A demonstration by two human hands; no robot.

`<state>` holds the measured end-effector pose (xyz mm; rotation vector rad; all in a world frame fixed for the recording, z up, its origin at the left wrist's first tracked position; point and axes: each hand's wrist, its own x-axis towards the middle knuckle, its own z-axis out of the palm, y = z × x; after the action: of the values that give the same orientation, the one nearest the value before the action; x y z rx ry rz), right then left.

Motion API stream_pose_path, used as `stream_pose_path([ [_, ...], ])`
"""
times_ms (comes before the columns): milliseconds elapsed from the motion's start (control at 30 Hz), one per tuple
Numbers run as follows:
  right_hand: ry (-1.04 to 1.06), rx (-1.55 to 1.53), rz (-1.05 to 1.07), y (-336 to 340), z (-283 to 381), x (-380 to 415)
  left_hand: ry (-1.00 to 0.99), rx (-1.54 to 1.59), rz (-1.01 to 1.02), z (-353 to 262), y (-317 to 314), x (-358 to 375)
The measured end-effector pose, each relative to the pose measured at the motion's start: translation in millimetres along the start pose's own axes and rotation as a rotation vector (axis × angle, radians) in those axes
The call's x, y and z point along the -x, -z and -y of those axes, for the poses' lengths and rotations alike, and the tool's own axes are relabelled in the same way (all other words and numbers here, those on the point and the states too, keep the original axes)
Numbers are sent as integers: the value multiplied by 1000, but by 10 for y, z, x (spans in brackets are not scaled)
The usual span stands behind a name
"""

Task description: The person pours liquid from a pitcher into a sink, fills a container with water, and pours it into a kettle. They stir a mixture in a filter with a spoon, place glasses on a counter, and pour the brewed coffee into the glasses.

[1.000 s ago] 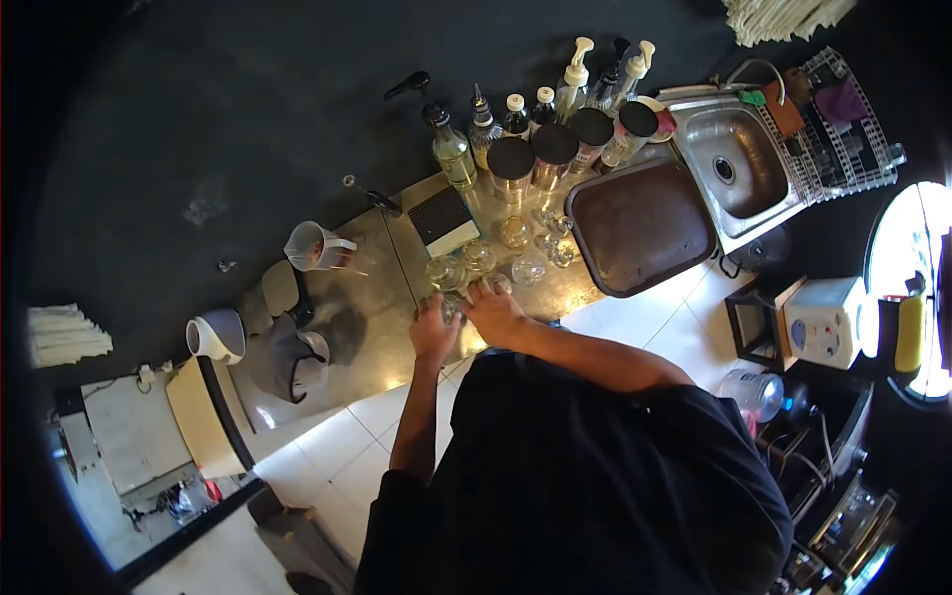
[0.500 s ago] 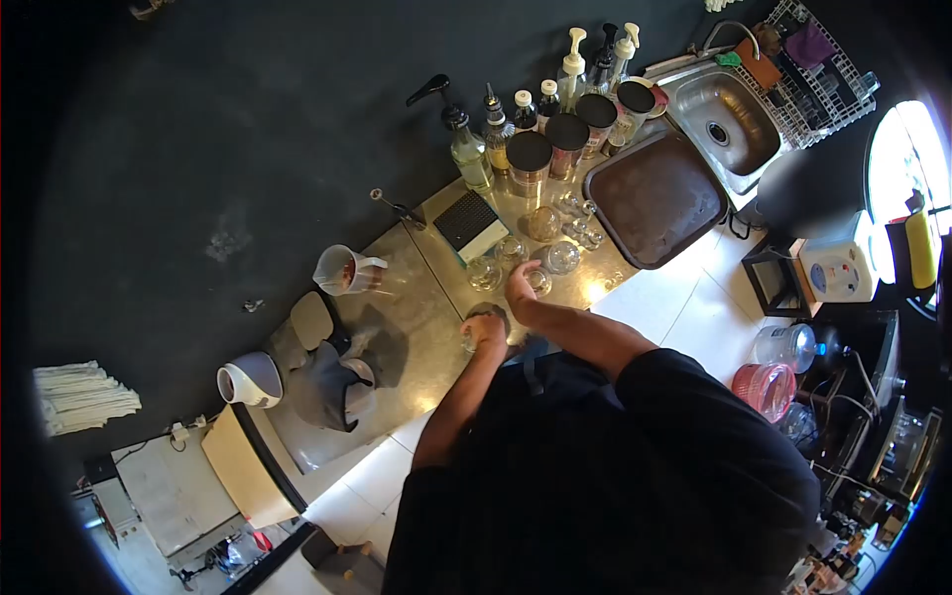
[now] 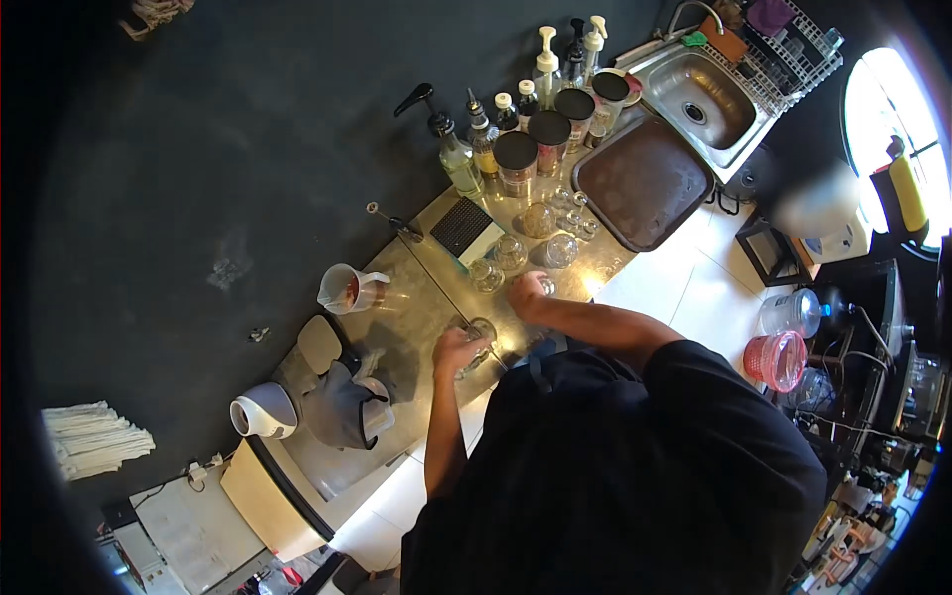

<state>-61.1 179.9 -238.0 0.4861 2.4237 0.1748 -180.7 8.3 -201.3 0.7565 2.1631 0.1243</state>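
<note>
The person stands at a steel counter (image 3: 416, 297) set against a dark wall, both arms reaching forward over it. The left hand (image 3: 458, 349) is wrapped around a clear glass (image 3: 480, 332) that sits near the front edge of the counter, fingers curled on its side. The right hand (image 3: 526, 291) is further along the counter, closed over a second small glass (image 3: 544, 286) of which only a sliver shows past the knuckles; whether it grips that glass or just covers it I cannot tell. Just beyond the right hand stand 3 more empty glasses: one (image 3: 486, 274) beside a black ribbed box (image 3: 466, 228), one (image 3: 510, 251) behind it, and a rounder one (image 3: 560, 249) near a dark brown tray (image 3: 643, 184). Behind them a row of pump bottles (image 3: 453, 149) and dark-lidded jars (image 3: 516, 164) lines the wall, and a steel sink (image 3: 700, 96) sits past the tray. To the left of the hands a measuring jug (image 3: 347, 289) lies tilted on the counter, and a grey cloth (image 3: 342, 412) is draped near a white rounded bowl (image 3: 260, 414).
</note>
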Motion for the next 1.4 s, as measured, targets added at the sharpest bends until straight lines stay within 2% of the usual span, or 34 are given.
stream_pose_path([
  [33,79,-152,7,228,-146,220,-12,-4,1,78,-23,63],
  [67,66,-155,9,484,-339,462,-192,482,-42,183,-75,173],
  [100,118,-446,123,692,-540,692,-365,971,-79,258,-115,279],
  [133,166,-740,232,751,-688,819,-375,965,-70,208,-71,405],
  [167,135,-864,143,635,-772,923,-385,1136,-98,97,-2,615],
  [200,277,-1144,86,446,-866,1058,-381,1309,-122,34,8,810],
  [233,416,-1419,11,272,-984,1189,-542,1475,-61,9,-7,878],
  [267,493,-1737,81,322,-1096,1513,-553,1468,-34,-116,13,986],
  [333,644,-2152,77,140,-1184,1920,-676,1745,200,-486,59,1257],
  [400,772,-2506,7,-74,-1131,2318,-666,1707,339,-719,33,1291],
  [433,809,-2609,-104,-95,-1078,2554,-683,1665,469,-807,-7,1257],
  [467,831,-2626,-210,-182,-1021,2726,-695,1613,608,-936,-57,1253],
  [500,819,-2670,-318,-264,-947,2907,-710,1481,600,-1148,-46,1362],
  [533,807,-2709,-449,-350,-854,3101,-727,1428,707,-1304,-78,1412],
  [667,606,-2804,-942,-575,-471,4015,-799,1171,1150,-1944,-339,1698],
  [767,396,-2742,-1389,-823,-41,4714,-763,948,1381,-2389,-750,2105],
  [833,212,-2714,-1664,-938,255,5176,-696,885,1610,-2623,-1108,2432],
  [967,67,-2550,-2111,-1281,985,5873,-784,595,1768,-2924,-1895,3159],
  [1000,50,-2531,-2143,-1389,1159,6043,-782,572,1787,-2962,-2105,3350],
  [1067,-133,-2441,-2179,-1591,1445,6408,-833,445,1878,-3046,-2528,3756],
  [1133,-246,-2448,-2218,-1664,1625,6716,-738,422,1934,-3105,-2839,4082],
  [1200,-608,-2380,-2254,-1751,1796,7014,-719,371,2031,-3157,-3170,4420],
  [1233,-631,-2374,-2257,-1801,1858,7144,-730,321,2011,-3183,-3319,4579],
  [1300,-922,-2131,-2300,-1898,1962,7354,-726,249,2072,-3280,-3613,4855],
  [1333,-944,-2124,-2309,-1935,2001,7452,-734,177,2118,-3319,-3747,4971],
  [1400,-1298,-1859,-2195,-2035,2021,7653,-730,121,2136,-3390,-4014,5208],
])
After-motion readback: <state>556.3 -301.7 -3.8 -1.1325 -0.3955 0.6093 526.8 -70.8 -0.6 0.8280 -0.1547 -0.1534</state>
